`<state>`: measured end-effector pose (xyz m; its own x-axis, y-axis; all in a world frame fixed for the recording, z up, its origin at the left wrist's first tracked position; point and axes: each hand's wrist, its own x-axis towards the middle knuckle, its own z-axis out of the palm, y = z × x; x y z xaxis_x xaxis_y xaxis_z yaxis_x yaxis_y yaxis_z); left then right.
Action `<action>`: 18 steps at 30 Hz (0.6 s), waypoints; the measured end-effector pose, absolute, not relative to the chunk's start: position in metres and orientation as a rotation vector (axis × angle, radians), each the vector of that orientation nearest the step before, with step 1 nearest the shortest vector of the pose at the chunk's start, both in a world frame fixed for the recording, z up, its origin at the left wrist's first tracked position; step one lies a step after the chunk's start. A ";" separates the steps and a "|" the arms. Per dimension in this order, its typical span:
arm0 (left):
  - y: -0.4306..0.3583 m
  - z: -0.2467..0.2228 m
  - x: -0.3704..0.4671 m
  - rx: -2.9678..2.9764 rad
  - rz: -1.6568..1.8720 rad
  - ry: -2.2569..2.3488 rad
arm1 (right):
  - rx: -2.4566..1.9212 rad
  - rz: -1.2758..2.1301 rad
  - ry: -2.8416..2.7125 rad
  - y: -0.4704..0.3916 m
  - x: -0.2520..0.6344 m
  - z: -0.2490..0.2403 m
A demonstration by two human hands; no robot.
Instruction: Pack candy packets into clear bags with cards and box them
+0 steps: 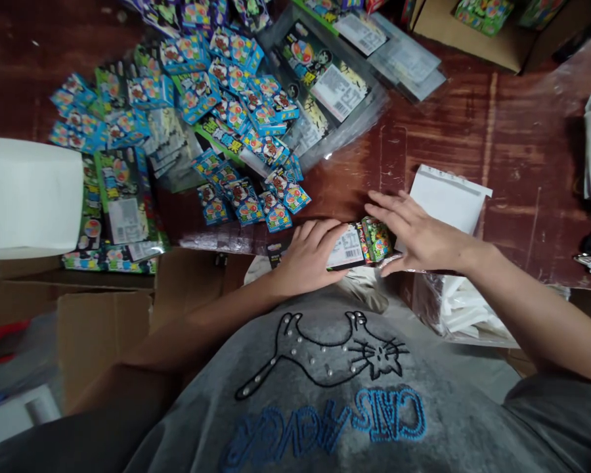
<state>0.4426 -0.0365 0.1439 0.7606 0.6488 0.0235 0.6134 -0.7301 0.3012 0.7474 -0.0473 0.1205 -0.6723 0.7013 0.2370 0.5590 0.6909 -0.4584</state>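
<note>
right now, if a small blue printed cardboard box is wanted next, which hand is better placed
Probably the left hand: nearer the blue boxes, though resting on a black rectangular printed package; the right hand is farther off, at a green printed box.

On the grey fabric shirt (325, 368), blue stitched letters (390, 414) read "CATS"; the black oblong pack (349, 246) has print too blurred.
</note>
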 end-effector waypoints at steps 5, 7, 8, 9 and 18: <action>-0.036 0.147 0.443 2.702 0.130 0.993 | -1.042 0.507 -2.497 -0.049 0.766 0.120; -0.037 0.148 0.443 2.703 0.127 0.998 | -1.089 0.488 -2.499 -0.049 0.764 0.122; -0.037 0.148 0.444 2.704 0.127 0.999 | -1.090 0.485 -2.510 -0.048 0.761 0.123; -0.037 0.148 0.444 2.703 0.125 1.001 | -1.079 0.491 -2.527 -0.048 0.758 0.124; -0.037 0.144 0.448 2.689 0.154 1.039 | -1.008 0.519 -2.661 -0.042 0.742 0.132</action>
